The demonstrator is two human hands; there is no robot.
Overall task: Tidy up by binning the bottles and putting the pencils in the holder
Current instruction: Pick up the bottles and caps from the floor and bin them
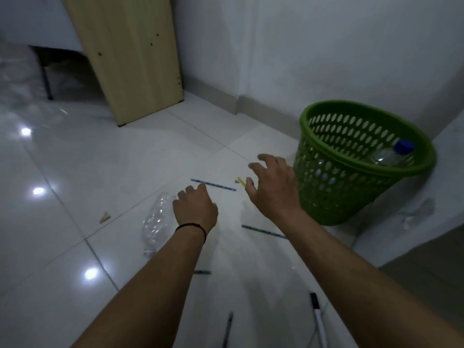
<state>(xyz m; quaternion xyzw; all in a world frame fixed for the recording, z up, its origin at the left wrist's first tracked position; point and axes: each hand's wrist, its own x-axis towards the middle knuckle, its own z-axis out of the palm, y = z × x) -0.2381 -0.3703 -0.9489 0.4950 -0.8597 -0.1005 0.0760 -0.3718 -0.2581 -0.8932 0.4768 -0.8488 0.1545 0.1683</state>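
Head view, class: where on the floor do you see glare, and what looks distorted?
Head view: bright round glare spots on the glossy floor tiles at left; dim light overall; wide-angle bending tilts the wooden panel and green basket; the clear bottle is hard to see against the tiles.

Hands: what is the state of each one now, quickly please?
Left hand: open, holding nothing, beside the bottle.
Right hand: open, fingers spread, holding nothing.

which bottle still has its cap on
The bottle inside the green basket: it has a blue cap. The crushed bottle on the floor shows none.
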